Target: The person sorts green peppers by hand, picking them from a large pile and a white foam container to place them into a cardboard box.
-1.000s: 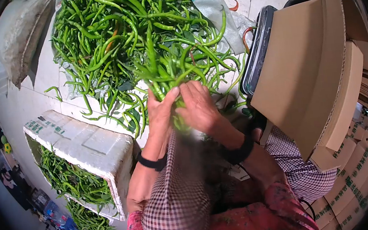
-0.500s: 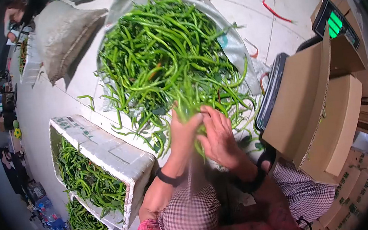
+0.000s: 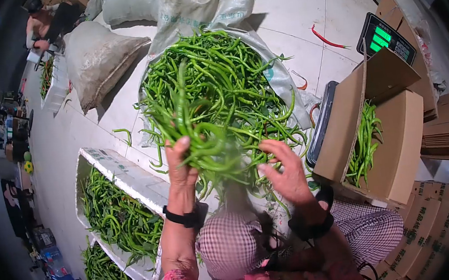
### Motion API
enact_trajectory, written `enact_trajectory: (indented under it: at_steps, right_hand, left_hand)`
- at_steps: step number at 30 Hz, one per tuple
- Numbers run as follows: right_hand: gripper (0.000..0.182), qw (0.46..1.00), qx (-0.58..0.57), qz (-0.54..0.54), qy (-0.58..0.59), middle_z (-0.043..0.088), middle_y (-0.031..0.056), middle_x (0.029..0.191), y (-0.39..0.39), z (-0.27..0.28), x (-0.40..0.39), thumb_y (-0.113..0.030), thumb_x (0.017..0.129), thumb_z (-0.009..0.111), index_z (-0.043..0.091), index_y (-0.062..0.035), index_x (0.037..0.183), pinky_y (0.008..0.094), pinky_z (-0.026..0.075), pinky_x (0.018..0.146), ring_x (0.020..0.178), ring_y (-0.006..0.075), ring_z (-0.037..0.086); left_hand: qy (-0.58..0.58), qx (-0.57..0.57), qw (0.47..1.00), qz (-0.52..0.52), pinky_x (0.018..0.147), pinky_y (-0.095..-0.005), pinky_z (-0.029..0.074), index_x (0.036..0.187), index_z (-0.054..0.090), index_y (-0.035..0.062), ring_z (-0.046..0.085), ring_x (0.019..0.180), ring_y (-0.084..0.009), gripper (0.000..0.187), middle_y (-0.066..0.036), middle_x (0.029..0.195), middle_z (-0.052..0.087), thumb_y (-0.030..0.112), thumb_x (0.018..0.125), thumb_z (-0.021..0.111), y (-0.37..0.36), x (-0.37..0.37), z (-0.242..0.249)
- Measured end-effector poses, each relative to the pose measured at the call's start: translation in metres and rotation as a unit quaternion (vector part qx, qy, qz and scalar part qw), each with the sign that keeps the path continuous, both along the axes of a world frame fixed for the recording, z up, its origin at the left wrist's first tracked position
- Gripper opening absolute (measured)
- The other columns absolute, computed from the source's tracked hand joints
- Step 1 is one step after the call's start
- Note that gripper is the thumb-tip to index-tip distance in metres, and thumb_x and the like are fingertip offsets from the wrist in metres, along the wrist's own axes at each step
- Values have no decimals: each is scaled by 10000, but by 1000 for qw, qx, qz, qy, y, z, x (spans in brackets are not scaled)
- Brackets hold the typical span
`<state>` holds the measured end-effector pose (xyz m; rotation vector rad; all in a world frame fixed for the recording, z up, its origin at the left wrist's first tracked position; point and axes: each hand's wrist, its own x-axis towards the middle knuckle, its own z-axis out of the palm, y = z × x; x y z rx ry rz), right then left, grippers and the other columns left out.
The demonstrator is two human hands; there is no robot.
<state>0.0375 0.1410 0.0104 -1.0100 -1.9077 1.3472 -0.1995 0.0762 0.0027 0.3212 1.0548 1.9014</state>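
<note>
A bunch of long green peppers (image 3: 200, 142) is held up by my left hand (image 3: 181, 163), its fingers wrapped round the lower left of the bunch; part of it is blurred by motion. To the right of the bunch, my right hand (image 3: 288, 174) has its fingers apart and holds nothing. Behind both hands lies a large heap of green peppers (image 3: 211, 67) on an open woven sack (image 3: 205, 12). The cardboard box (image 3: 400, 143) at my right, beside a scale with a lit green display (image 3: 381, 39), has green peppers (image 3: 365, 147) inside.
A tilted white foam box (image 3: 123, 169) of peppers lies at my left, with more peppers (image 3: 106, 272) below it. Stuffed sacks (image 3: 98, 60) stand at the upper left, near another person (image 3: 48, 24). Red peppers (image 3: 329, 39) lie on the floor. Cartons (image 3: 445, 130) are stacked at the right.
My hands have moved apart; the left has gone left with the bunch, and the right has opened. Green peppers now show in the cardboard box. The view has shifted.
</note>
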Motion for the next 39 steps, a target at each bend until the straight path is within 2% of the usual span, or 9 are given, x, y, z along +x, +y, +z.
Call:
enact_trajectory:
  at_steps: [7, 12, 17, 19, 22, 27, 31, 38, 39]
  right_hand:
    - [238, 986, -153, -65, 28, 688, 68, 946, -10, -1, 26, -65, 870, 628, 629, 12, 1095, 242, 497, 789, 876, 101, 629]
    - [273, 992, -112, -46, -45, 677, 153, 968, -42, 23, 62, -122, 862, 617, 623, 11, 1100, 302, 533, 730, 833, 182, 670]
    - [286, 984, -165, 32, -62, 685, 139, 958, -76, 39, 82, -154, 869, 629, 625, -11, 1118, 305, 522, 765, 850, 184, 664]
    - [286, 972, -226, 55, -22, 684, 108, 1019, -79, 44, 84, -140, 880, 626, 626, -3, 1132, 288, 504, 827, 911, 149, 644]
    - [304, 947, -306, 41, 85, 663, 53, 1021, -76, 72, 82, -150, 887, 659, 626, 6, 1146, 273, 482, 869, 960, 119, 607]
    - [459, 923, -316, 101, 195, 580, 75, 1226, -71, 85, 95, -201, 901, 614, 513, 13, 1294, 288, 411, 960, 1117, 138, 528]
    - [419, 873, -383, 102, 284, 560, 59, 1227, -70, 83, 98, -196, 938, 558, 483, -12, 1306, 291, 403, 942, 1129, 137, 520]
    - [277, 809, -438, -8, 393, 612, 27, 1139, -64, 71, 75, -184, 973, 518, 556, -37, 1205, 278, 422, 885, 1066, 114, 535]
    - [302, 800, -449, -25, 398, 610, 81, 1200, -59, 60, 75, -136, 951, 565, 543, -17, 1227, 357, 366, 1042, 1148, 180, 537]
  left_hand:
    - [29, 26, 992, 117, 763, -358, 576, 1305, 470, 22, 639, 872, -208, 557, -131, 1086, 609, 156, 796, 649, -57, -18, 73]
    - [14, 121, 984, 134, 747, -379, 579, 1298, 443, -29, 618, 848, -191, 561, -125, 1048, 599, 212, 816, 602, -126, 3, 152]
    - [-84, 229, 967, -77, 1024, -443, 402, 1233, 429, -5, 570, 789, -205, 639, -70, 925, 574, 163, 665, 666, -135, 53, 194]
    - [-146, 309, 930, -133, 1019, -441, 409, 1234, 470, 46, 597, 729, -220, 648, -72, 988, 568, 165, 631, 674, -117, 81, 184]
    - [-158, 162, 965, -131, 812, -444, 462, 1351, 428, 104, 565, 681, -165, 689, -13, 932, 478, 226, 708, 643, -114, 124, 173]
    - [-255, 129, 934, -214, 811, -405, 468, 1403, 383, 126, 538, 643, -121, 748, -6, 893, 488, 269, 726, 665, -106, 162, 112]
    - [-352, 127, 889, -263, 658, -299, 464, 1429, 241, -17, 532, 680, -103, 907, 10, 891, 490, 281, 711, 707, -106, 170, 80]
    - [-400, 174, 846, -306, 764, -373, 472, 1487, 241, 114, 538, 721, -98, 838, -7, 963, 509, 277, 773, 650, -99, 182, 42]
    - [-394, 159, 855, -296, 746, -355, 467, 1484, 255, 125, 541, 723, -95, 824, -13, 985, 522, 270, 775, 650, -100, 183, 41]
